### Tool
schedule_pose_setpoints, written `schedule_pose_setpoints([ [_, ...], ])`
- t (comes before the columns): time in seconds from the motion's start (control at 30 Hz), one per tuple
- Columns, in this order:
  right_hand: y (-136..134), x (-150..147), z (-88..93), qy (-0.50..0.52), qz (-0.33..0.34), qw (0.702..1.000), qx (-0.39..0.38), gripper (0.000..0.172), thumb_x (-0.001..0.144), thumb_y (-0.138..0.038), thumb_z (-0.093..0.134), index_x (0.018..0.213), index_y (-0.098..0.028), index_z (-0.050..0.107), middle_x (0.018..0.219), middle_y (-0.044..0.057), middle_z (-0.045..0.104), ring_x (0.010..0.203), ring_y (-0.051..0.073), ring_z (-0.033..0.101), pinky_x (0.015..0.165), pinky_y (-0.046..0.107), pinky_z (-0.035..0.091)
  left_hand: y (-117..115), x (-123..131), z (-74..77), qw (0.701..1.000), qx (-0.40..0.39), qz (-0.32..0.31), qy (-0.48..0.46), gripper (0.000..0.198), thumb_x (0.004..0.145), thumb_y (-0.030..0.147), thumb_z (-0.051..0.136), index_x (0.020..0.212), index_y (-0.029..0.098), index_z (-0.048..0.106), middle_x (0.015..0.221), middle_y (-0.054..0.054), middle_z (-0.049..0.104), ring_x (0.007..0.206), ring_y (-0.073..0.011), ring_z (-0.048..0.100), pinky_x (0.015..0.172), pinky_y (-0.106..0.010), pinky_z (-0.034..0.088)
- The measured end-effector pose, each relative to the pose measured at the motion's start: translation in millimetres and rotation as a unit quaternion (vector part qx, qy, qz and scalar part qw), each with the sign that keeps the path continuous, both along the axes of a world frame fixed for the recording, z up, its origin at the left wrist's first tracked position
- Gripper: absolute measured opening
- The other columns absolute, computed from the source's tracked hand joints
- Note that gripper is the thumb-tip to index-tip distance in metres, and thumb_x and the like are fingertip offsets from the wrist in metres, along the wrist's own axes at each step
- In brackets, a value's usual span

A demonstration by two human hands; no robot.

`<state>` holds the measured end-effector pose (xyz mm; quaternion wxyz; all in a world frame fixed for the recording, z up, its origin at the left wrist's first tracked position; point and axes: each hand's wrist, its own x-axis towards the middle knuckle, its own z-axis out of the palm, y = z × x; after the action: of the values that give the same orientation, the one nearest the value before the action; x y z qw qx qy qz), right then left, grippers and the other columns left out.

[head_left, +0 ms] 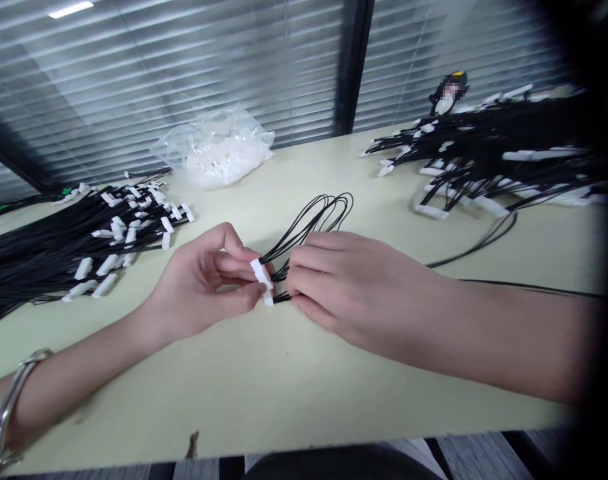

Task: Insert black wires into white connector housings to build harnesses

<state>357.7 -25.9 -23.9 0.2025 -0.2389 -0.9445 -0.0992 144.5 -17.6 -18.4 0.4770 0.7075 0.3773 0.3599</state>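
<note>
At frame centre, the left hand [197, 283] pinches a white connector [261, 272] while the right hand [347, 283], curled closed, grips its black wires [275, 248], apparently wirework needing steady alignment.

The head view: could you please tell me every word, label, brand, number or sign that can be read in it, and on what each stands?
There are none that can be read.
White connector in the left hand: no legible marking.
Clear plastic bag: no readable print.
White connectors on the left wire bundle and right wire bundle: too small and blurred to tell.
</note>
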Motion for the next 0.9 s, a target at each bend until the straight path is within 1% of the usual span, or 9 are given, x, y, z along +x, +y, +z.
schedule_pose_setpoints([
  [0.23,0.1,-3.2,0.5,0.076,-0.023,0.988,-0.13,0.009,0.084,-0.013,0.049,0.077,-0.013,0.054,0.079,0.003,0.056,0.074,0.013,0.05,0.068,0.026,0.037,1.7,-1.6,-2.8,1.0,0.005,-0.021,-0.022,0.026,0.072,0.004,0.067,0.08,0.022,0.05,0.078,0.004,0.074,0.074,-0.0152,0.072,0.066,-0.023,0.056],
  [0.33,-2.5,-2.2,-0.8,0.068,-0.044,0.987,-0.141,0.005,0.084,-0.012,0.048,0.08,-0.014,0.052,0.076,0.001,0.057,0.069,0.011,0.05,0.06,0.024,0.034,1.3,-1.4,-1.9,0.999,-0.008,-0.021,-0.025,0.026,0.072,0.004,0.068,0.08,0.021,0.05,0.078,0.004,0.075,0.075,-0.0163,0.072,0.067,-0.023,0.056],
  [0.4,-3.3,-1.2,1.8,0.066,-0.066,0.977,-0.19,0.006,0.085,-0.016,0.047,0.083,-0.017,0.052,0.067,-0.002,0.056,0.058,0.009,0.048,0.052,0.022,0.03,0.9,-1.0,-1.0,0.999,-0.015,-0.018,-0.025,0.027,0.072,0.004,0.069,0.08,0.021,0.05,0.078,0.004,0.075,0.075,-0.0167,0.072,0.067,-0.023,0.056],
  [0.5,-0.9,2.3,14.5,0.123,-0.052,0.914,-0.382,0.009,0.085,-0.02,0.047,0.084,-0.02,0.056,0.056,-0.006,0.056,0.043,0.006,0.042,0.041,0.019,0.025,0.3,-0.2,0.4,0.999,-0.014,-0.017,-0.025,0.026,0.072,0.004,0.069,0.08,0.021,0.05,0.077,0.004,0.075,0.073,-0.0148,0.072,0.065,-0.02,0.056],
  [0.57,2.9,7.0,26.4,0.188,0.012,0.823,-0.535,0.014,0.085,-0.017,0.046,0.086,-0.018,0.06,0.065,-0.004,0.064,0.047,0.005,0.05,0.043,0.017,0.035,-0.1,0.7,1.7,0.999,-0.012,-0.022,-0.027,0.025,0.074,0.004,0.067,0.079,0.02,0.05,0.076,0.004,0.075,0.072,-0.0135,0.072,0.063,-0.018,0.056],
  [0.63,7.3,12.9,36.9,0.267,0.109,0.714,-0.638,0.025,0.088,-0.012,0.038,0.094,-0.016,0.062,0.088,0.001,0.069,0.071,0.009,0.063,0.064,0.019,0.05,-0.4,2.0,2.9,0.999,-0.013,-0.018,-0.029,0.025,0.073,0.004,0.068,0.077,0.02,0.049,0.074,0.003,0.075,0.07,-0.0145,0.073,0.061,-0.018,0.056],
  [0.7,11.6,18.3,43.7,0.342,0.185,0.632,-0.67,0.035,0.088,-0.006,0.029,0.103,-0.015,0.059,0.109,0.001,0.065,0.102,0.011,0.061,0.09,0.025,0.048,-0.4,3.4,3.7,0.999,-0.018,-0.001,-0.028,0.026,0.071,0.004,0.07,0.075,0.019,0.049,0.074,0.002,0.076,0.073,-0.0171,0.073,0.063,-0.021,0.058],
  [0.77,16.6,22.7,46.9,0.408,0.205,0.615,-0.643,0.036,0.088,-0.005,0.029,0.11,-0.016,0.055,0.118,-0.003,0.061,0.117,0.009,0.053,0.099,0.024,0.043,0.0,4.1,3.5,0.999,-0.025,0.017,-0.026,0.027,0.07,0.004,0.07,0.074,0.019,0.049,0.075,0.0,0.076,0.075,-0.0193,0.073,0.067,-0.025,0.06],
  [0.9,39.9,40.2,49.3,0.537,0.113,0.674,-0.495,0.014,0.091,-0.03,0.047,0.1,-0.023,0.056,0.107,-0.008,0.061,0.107,0.006,0.054,0.091,0.016,0.046,1.3,3.3,1.6,0.999,-0.034,0.016,-0.022,0.026,0.071,0.003,0.069,0.075,0.019,0.049,0.075,0.0,0.077,0.078,-0.022,0.073,0.068,-0.029,0.061],
])
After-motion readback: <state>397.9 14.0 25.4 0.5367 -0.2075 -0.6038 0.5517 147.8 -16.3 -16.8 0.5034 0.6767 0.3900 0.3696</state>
